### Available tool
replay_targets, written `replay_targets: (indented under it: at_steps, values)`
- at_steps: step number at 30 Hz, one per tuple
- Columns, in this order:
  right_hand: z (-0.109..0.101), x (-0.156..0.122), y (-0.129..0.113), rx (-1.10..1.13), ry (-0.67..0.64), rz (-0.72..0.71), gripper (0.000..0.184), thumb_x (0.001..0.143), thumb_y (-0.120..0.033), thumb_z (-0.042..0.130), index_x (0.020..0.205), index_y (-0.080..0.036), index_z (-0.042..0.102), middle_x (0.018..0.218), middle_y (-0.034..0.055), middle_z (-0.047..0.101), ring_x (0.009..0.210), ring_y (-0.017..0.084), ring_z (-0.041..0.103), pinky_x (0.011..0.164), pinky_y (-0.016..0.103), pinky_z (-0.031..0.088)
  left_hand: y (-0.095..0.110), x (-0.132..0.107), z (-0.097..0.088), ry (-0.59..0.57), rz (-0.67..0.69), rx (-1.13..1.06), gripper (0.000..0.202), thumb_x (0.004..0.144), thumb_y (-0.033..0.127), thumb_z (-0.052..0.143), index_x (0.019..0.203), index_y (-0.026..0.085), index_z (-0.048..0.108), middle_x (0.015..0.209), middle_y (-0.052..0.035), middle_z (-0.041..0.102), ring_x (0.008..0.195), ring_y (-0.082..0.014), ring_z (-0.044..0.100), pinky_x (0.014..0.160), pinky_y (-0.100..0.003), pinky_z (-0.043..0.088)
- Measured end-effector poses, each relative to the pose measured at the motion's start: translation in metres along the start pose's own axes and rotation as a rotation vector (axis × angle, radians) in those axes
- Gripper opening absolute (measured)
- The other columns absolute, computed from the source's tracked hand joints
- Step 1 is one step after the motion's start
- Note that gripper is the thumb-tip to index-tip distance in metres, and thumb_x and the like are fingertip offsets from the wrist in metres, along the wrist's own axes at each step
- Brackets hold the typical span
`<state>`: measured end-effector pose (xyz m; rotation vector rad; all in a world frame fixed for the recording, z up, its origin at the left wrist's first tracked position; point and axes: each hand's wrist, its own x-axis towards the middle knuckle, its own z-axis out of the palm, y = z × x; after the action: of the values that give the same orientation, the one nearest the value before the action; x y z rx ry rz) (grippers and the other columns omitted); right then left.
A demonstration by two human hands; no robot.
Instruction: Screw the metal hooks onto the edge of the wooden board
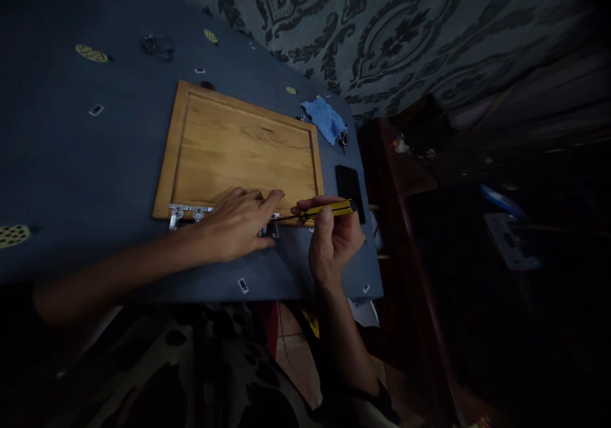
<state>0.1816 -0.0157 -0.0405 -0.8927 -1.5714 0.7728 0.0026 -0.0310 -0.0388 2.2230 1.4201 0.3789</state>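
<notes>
A wooden cabinet door panel (pixel 243 148) lies flat on a blue table (pixel 71 160). A metal hinge (pixel 184 213) is fixed at its near left edge. My left hand (pixel 236 224) rests flat over the near edge, its fingers spread and covering a second hinge (pixel 273 226) that only partly shows. My right hand (pixel 331 237) is wrapped round a yellow and black screwdriver (pixel 329 209), whose tip points left at that second hinge.
A blue cloth (pixel 326 119) and keys lie at the table's far right corner. A black phone (pixel 349 189) sits right of the panel. Small stickers and yellow dotted patches mark the tabletop. A dark wooden shelf (pixel 405 173) stands right of the table.
</notes>
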Motion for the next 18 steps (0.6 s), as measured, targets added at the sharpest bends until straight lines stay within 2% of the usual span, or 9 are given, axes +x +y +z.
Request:
replay_targets:
  at_steps: [8,18]
  values:
    - [-0.0005,0.0029,0.0007,0.001,-0.032,0.062,0.022,0.098,-0.046,0.065,0.097,-0.024,0.063,0.082,-0.0011,0.073,0.069,0.016,0.073,0.060,0.029,0.060,0.0002,-0.0002,-0.0001,-0.001,0.005,-0.008,0.060,0.089,0.039,0.071,0.138,0.018,0.044,0.125,-0.0157,0.068,0.116,-0.0341,0.065,0.098,-0.046,0.049]
    - [-0.0003,0.0022,0.0037,-0.002,-0.025,0.044,0.019,0.097,-0.043,0.067,0.095,-0.024,0.065,0.080,-0.0017,0.072,0.067,0.015,0.071,0.060,0.029,0.059,0.0027,-0.0013,-0.0037,-0.033,-0.003,-0.022,0.060,0.090,0.038,0.071,0.138,0.017,0.043,0.131,-0.0176,0.066,0.121,-0.0357,0.063,0.101,-0.047,0.047]
